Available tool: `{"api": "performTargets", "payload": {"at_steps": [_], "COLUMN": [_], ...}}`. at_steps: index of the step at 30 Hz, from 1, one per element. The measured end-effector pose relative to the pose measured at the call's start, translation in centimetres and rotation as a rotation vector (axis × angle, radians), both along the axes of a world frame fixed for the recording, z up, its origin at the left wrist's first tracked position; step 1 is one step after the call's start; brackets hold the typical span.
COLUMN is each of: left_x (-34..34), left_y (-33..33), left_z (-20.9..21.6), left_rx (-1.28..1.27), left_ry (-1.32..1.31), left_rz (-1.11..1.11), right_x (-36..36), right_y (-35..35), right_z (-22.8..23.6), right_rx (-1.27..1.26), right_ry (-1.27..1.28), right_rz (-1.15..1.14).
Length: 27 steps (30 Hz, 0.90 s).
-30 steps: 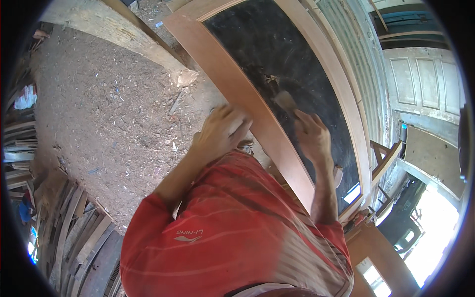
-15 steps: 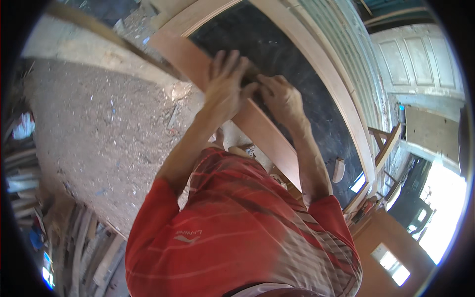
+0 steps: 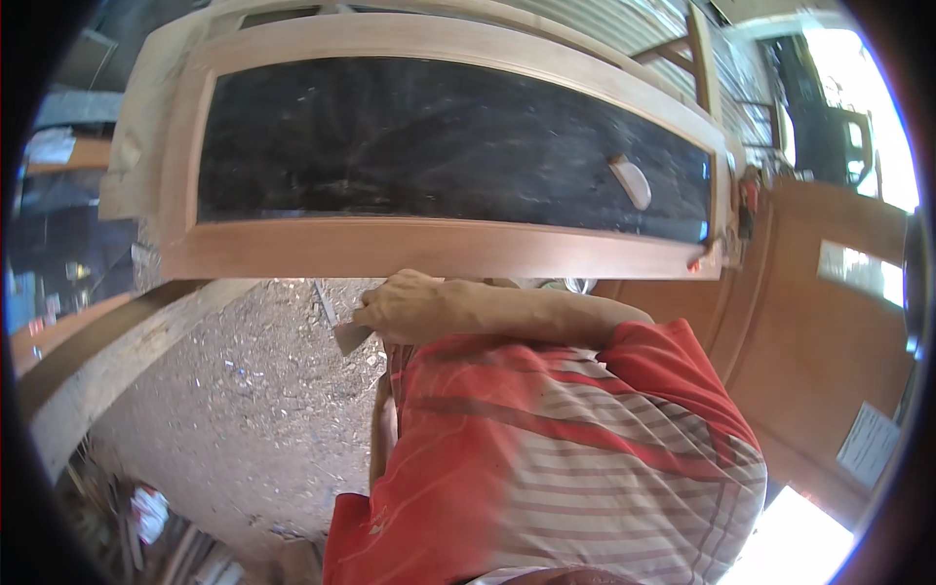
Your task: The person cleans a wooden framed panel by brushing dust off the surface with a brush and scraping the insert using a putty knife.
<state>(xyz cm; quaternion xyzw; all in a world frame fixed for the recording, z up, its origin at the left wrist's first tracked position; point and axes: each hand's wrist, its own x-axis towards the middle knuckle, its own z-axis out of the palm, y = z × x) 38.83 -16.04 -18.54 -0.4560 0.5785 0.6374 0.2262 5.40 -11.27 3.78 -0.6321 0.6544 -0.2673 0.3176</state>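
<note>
My right hand [image 3: 405,307] is closed, held low in front of my shirt beside the near edge of the framed panel. A flat grey-brown piece [image 3: 353,337] juts out from its fingers; its kind does not show clearly. The panel's pale reddish wooden frame [image 3: 322,252] surrounds a dark, dusty inset [image 3: 419,146]. A small pale half-round block [image 3: 632,183] lies on the inset's right part. Part of my left arm shows below the right hand, but the left hand itself is hidden.
Timber beams [image 3: 107,361] run off below the panel's left end. Shavings and scraps litter the dirt floor [image 3: 244,390]. Large brown wooden panels [image 3: 819,331] stand at the right. Corrugated sheeting [image 3: 585,29] rises behind, and wood scraps [image 3: 185,561] lie lower left.
The view has swung, so the panel now runs across it. My right hand has come off the panel's near rail toward my body; my left hand has gone out of sight.
</note>
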Motion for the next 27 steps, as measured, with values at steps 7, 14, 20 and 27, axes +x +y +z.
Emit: {"api": "performTargets", "payload": {"at_steps": [7,14,20,27], "left_x": [-6.3,-14.2,-21.7,-30.1], "left_y": [-4.4,-2.2,7.5,17.6], "left_z": [5.0,12.8,20.8,23.8], "left_rx": [-0.209,-0.166,0.137,0.149], "left_ry": [-0.173,0.138,0.292,0.727], "left_rz": [-0.329,-0.661,-0.758,-0.753], "right_x": [-2.5,-2.3,1.4,5.4], "right_y": [12.8,29.2,42.0,47.8], "right_z": [4.2,4.7,3.7,3.5], "right_rx": [0.18,-0.172,-0.192,-0.474], "right_ry": [-0.313,-0.796,-0.357,-0.431], "right_rz": [-0.475,-1.265,-1.812,-1.99]}}
